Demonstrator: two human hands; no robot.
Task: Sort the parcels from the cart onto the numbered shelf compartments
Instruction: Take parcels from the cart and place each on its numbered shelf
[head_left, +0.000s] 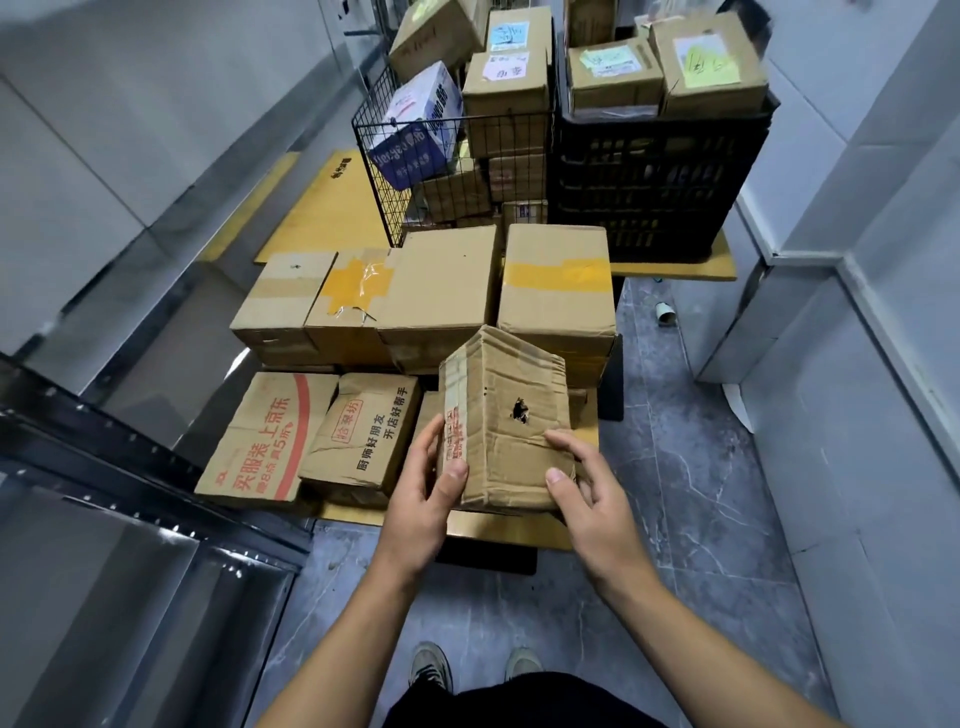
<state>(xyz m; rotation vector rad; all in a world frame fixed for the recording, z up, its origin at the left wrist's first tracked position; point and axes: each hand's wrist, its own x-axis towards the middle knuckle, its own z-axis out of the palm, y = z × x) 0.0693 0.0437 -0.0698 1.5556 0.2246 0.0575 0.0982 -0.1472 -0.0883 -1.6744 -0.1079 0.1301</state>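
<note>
Evidently mid-pick: the left hand (423, 488) and right hand (589, 496) grip the dented parcel (506, 410) with curled fingers (453, 475) at frame centre, over the cart (493, 529). Next it probably needs carrying to the shelf (150, 465), lower left.

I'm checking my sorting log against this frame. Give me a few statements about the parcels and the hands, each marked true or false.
1. The left hand and right hand both hold the crumpled box with a hole in it. True.
2. The black crate is empty. False: labelled cartons fill it above its rim.
3. The wire basket stands left of the black crate. True.
4. The yellow-taped box is in the right hand. False: it rests untouched behind the crumpled box.
</note>
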